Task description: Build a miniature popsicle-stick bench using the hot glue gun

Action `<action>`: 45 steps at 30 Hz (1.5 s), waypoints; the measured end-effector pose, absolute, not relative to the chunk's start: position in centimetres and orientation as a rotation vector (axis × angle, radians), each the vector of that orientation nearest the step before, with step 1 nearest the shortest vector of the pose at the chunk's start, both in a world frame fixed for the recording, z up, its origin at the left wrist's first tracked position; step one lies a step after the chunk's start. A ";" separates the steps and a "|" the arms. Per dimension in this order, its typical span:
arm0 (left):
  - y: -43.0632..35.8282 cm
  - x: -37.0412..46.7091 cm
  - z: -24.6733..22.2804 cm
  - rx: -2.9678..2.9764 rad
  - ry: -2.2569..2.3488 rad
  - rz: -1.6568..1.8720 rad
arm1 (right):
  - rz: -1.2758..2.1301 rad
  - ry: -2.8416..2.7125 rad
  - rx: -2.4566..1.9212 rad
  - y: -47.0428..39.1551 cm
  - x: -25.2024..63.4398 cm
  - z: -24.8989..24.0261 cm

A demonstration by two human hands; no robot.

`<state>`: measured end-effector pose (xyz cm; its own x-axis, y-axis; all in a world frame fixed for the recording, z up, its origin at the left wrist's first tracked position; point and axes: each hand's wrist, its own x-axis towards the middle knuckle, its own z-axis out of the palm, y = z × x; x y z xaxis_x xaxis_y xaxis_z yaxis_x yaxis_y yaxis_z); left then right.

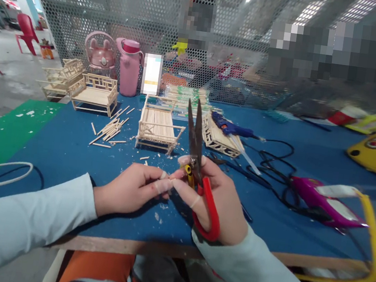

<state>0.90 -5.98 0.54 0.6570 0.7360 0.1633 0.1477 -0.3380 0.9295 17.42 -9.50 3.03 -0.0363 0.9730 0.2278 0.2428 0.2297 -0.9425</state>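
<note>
In my right hand (229, 206) are red-handled scissors (214, 216). Their dark blades point up and away, tips slightly apart. The thumb and fingertips of that hand also meet those of my left hand (126, 190) over the table. My left hand is closed in a pinch, and I cannot make out what lies between its fingertips. Pale bands wrap some fingers. Just beyond the hands stands a small bench model made of wooden sticks (157, 125). Loose cut sticks (109, 128) lie in a pile to its left.
More stick furniture models (93, 94) stand at back left, near a pink bottle (129, 71). A blue glue gun (231, 127) rests on another stick model (218, 142). Cables and a purple tool (325, 201) lie right. Behind rises a perforated metal screen (123, 3).
</note>
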 end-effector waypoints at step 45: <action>-6.1 0.3 1.3 1.957 0.548 0.876 | 0.273 -2.217 -1.273 -11.5 20.0 2.7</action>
<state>0.28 -6.12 1.35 0.6517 0.6669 0.3613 0.0331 -0.5009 0.8649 20.04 -11.46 2.70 -0.3901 0.8436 0.3691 0.7286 0.5278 -0.4364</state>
